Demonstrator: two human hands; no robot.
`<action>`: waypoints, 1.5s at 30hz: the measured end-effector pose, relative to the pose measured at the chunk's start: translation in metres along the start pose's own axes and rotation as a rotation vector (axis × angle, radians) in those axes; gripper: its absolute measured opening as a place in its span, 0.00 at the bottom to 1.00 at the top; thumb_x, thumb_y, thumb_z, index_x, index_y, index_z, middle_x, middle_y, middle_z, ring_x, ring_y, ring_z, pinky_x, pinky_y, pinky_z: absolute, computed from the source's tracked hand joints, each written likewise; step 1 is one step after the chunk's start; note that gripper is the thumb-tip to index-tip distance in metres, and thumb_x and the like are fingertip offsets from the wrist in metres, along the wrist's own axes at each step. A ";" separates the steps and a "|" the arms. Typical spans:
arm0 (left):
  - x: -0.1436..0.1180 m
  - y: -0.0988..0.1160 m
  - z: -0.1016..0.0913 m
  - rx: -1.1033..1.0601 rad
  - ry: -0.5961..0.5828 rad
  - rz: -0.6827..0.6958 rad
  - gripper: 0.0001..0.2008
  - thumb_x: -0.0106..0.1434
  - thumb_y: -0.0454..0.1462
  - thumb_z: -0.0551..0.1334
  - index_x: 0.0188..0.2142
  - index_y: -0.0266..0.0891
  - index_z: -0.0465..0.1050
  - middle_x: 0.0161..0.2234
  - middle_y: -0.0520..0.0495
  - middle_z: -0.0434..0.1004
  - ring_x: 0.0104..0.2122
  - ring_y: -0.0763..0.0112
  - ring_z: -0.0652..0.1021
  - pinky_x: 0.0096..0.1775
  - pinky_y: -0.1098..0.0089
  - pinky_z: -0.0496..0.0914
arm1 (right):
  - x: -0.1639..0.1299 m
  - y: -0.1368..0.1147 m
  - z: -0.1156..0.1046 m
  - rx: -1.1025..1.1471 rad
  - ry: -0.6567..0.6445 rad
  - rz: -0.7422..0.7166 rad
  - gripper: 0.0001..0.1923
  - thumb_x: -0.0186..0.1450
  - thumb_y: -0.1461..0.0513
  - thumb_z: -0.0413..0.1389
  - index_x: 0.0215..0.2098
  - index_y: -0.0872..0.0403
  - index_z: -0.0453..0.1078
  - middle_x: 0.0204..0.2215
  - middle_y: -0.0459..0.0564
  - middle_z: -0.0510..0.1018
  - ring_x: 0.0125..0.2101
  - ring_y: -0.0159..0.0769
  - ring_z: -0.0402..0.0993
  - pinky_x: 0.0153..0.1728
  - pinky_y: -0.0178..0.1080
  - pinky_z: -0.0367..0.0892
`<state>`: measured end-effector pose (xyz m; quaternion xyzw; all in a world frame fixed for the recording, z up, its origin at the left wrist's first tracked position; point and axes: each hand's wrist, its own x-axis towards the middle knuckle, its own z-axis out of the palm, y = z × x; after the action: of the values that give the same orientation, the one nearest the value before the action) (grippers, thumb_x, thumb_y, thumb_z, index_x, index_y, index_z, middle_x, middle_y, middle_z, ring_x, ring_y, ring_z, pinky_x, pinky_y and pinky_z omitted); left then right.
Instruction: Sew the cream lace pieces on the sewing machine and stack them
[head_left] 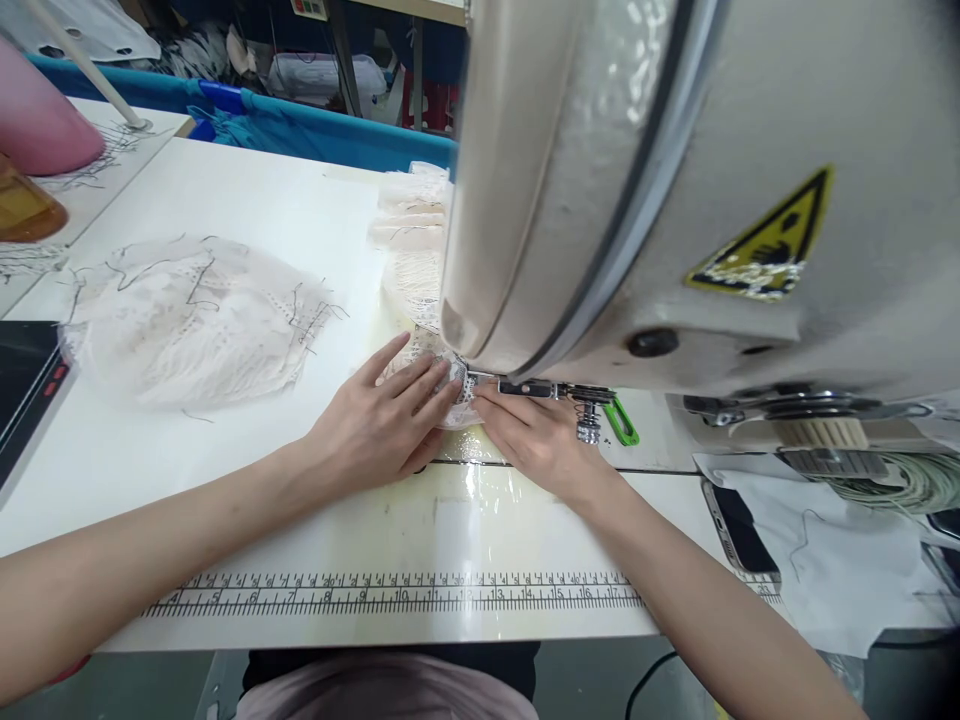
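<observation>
A strip of white lace fabric (412,285) runs along the sewing machine (570,200) and passes under its head. On the near part of the lace lies my left hand (382,415), palm down, its fingers stretched and a little apart. From the other side my right hand (544,440) reaches in, fingers extended, with the fingertips touching the lace edge by the needle area. The machine head and a small spring-loaded screw part (589,420) cover some of the right hand. The needle itself is hidden.
Loose sheer fabric (195,325) with dark thread ends lies left, beside a black device (30,390). Green thread snips (621,422) sit behind my right hand. A phone (739,525), white cloth (825,560) and cord coil (900,485) are right. A ruler tape (405,597) lines the front edge.
</observation>
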<state>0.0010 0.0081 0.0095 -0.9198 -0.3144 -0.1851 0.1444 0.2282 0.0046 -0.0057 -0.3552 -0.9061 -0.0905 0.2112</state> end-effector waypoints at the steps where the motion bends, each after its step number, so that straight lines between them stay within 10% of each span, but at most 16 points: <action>1: 0.000 0.000 0.000 -0.002 0.003 -0.004 0.16 0.67 0.38 0.54 0.49 0.34 0.75 0.46 0.40 0.80 0.50 0.54 0.78 0.57 0.47 0.67 | -0.001 0.001 0.001 0.022 -0.012 0.016 0.13 0.66 0.68 0.54 0.47 0.49 0.73 0.40 0.46 0.80 0.38 0.32 0.76 0.38 0.36 0.72; 17: 0.000 -0.002 0.001 0.037 0.002 -0.004 0.17 0.68 0.40 0.54 0.49 0.33 0.74 0.47 0.38 0.79 0.50 0.52 0.78 0.58 0.46 0.66 | 0.007 0.004 -0.004 -0.086 0.010 0.029 0.12 0.69 0.65 0.52 0.48 0.48 0.71 0.34 0.43 0.81 0.23 0.26 0.70 0.23 0.35 0.63; 32: -0.001 -0.004 0.001 -0.038 0.070 0.146 0.11 0.69 0.30 0.51 0.39 0.35 0.73 0.46 0.45 0.81 0.48 0.67 0.79 0.62 0.59 0.63 | -0.002 0.004 0.001 -0.021 -0.034 0.036 0.20 0.67 0.67 0.53 0.56 0.45 0.66 0.47 0.45 0.79 0.37 0.31 0.76 0.35 0.35 0.70; 45: -0.004 -0.012 -0.003 -0.070 0.098 0.104 0.10 0.64 0.33 0.55 0.43 0.37 0.71 0.45 0.47 0.81 0.40 0.66 0.80 0.54 0.58 0.67 | 0.011 -0.011 -0.004 -0.036 0.059 -0.083 0.06 0.65 0.68 0.54 0.38 0.52 0.69 0.35 0.40 0.81 0.38 0.28 0.74 0.30 0.35 0.61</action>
<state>-0.0106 0.0140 0.0117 -0.9292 -0.2521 -0.2330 0.1367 0.2145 0.0018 0.0023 -0.3182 -0.9117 -0.1256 0.2274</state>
